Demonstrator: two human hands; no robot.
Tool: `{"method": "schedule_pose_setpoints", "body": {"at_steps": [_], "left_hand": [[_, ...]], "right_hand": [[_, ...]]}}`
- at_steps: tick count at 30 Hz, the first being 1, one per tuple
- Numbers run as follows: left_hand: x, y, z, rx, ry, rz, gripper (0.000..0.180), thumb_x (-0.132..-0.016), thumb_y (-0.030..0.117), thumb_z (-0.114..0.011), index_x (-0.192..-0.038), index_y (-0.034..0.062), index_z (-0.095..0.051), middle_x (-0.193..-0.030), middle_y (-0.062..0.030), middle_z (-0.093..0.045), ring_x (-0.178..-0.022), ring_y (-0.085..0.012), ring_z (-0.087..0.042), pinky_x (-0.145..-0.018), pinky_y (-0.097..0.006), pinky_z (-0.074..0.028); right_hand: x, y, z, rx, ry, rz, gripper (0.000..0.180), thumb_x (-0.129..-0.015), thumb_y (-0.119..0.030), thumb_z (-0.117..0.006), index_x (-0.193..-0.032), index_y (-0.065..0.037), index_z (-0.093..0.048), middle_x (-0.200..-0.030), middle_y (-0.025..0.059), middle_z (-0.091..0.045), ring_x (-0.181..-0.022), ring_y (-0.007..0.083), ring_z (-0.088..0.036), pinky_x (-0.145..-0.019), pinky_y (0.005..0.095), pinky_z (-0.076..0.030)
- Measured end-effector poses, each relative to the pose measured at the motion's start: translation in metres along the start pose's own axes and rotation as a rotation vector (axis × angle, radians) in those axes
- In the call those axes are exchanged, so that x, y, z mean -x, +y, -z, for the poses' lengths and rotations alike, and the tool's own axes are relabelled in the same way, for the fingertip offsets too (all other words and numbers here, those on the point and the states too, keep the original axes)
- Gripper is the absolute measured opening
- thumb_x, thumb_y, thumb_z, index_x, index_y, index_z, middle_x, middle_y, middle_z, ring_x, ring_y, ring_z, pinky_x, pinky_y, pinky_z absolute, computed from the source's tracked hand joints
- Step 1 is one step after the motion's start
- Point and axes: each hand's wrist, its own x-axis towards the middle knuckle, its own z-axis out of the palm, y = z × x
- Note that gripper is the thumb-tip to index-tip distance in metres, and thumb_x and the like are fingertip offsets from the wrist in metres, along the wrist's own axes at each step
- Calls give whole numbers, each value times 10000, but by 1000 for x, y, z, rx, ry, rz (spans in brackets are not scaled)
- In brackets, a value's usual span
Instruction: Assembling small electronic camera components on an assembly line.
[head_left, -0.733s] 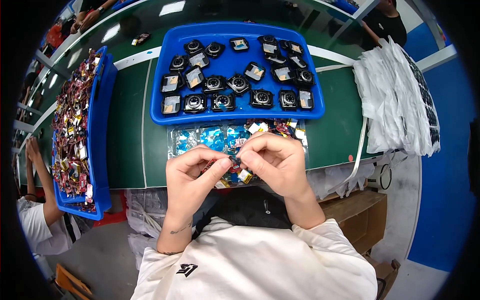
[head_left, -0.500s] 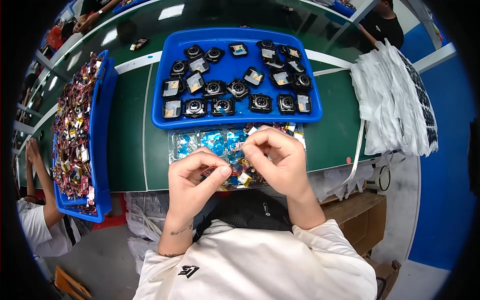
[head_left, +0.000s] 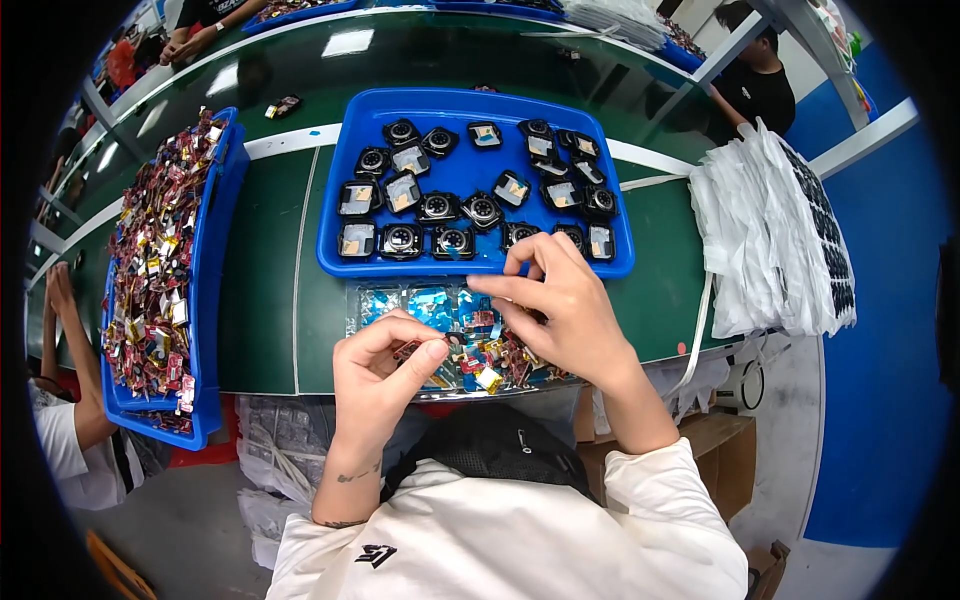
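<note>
My left hand (head_left: pixel 385 372) is closed in a pinch around a small red circuit board, mostly hidden by the fingers. A small black round part (head_left: pixel 455 339) shows at its fingertips. My right hand (head_left: pixel 565 310) hovers to the right, fingers bent and spread apart, with nothing visible in them. Under both hands lies a clear plastic tray (head_left: pixel 356 297) whose compartments hold blue film pieces (head_left: pixel 432 303) and a heap of red circuit boards with yellow-taped parts (head_left: pixel 489 379). Just beyond stands a blue tray (head_left: pixel 420 104) of black watch cases (head_left: pixel 437 207), some face down, some open.
A blue bin (head_left: pixel 233 190) heaped with red circuit boards (head_left: pixel 150 250) stands at the left. Stacked white plastic sheets (head_left: pixel 745 235) hang over the table's right side. Another board (head_left: pixel 283 107) lies on the far green surface. Other people work at the left and the back.
My right hand has moved right and slightly down, away from my left hand, and its fingers have spread. The left hand keeps its pinch. The view has shifted a little.
</note>
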Motion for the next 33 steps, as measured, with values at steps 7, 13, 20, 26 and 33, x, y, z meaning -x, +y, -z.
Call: {"method": "schedule_pose_setpoints", "body": {"at_steps": [7,13,20,26,33], "left_hand": [[1,2,0,-1,15,47,44,-813,-23,-675,-850,-43,-661,-808,-59,-612,-726,-87,-552,-658,-212,-435],[1,1,-5,-44,11,50,40,-806,-4,-652,-808,-31,-622,-790,-46,-586,-713,-78,-502,-621,-201,-376],[0,2,-7,-21,25,94,45,-812,4,-654,-807,-30,-625,-788,-40,-586,-709,-73,-500,-613,-198,-372],[-1,0,-7,-92,-9,19,61,-804,-7,-688,-849,-45,-671,-793,-52,-618,-707,-79,-550,-636,-200,-422],[-9,6,-9,-200,7,-81,65,-778,-10,-704,-832,-40,-683,-780,-57,-621,-704,-94,-556,-640,-212,-428]], "right_hand": [[-7,28,17,242,-147,-116,573,-696,-254,-771,-1205,-78,-575,-1159,86,-572,-1026,278,-516,-896,367,-420],[-7,39,15,121,-134,-168,463,-701,-246,-774,-1106,-75,-626,-1078,77,-584,-990,266,-520,-895,360,-421],[-9,42,15,95,-185,-178,421,-684,-215,-791,-1046,-60,-643,-946,75,-615,-925,254,-562,-866,351,-445],[-7,50,12,-200,-120,-64,391,-716,-64,-746,-1091,-37,-640,-932,92,-648,-837,218,-632,-726,297,-499],[-9,11,17,-675,178,-450,279,-836,4,-636,-1112,7,-595,-872,64,-656,-702,72,-618,-622,208,-508]]}}
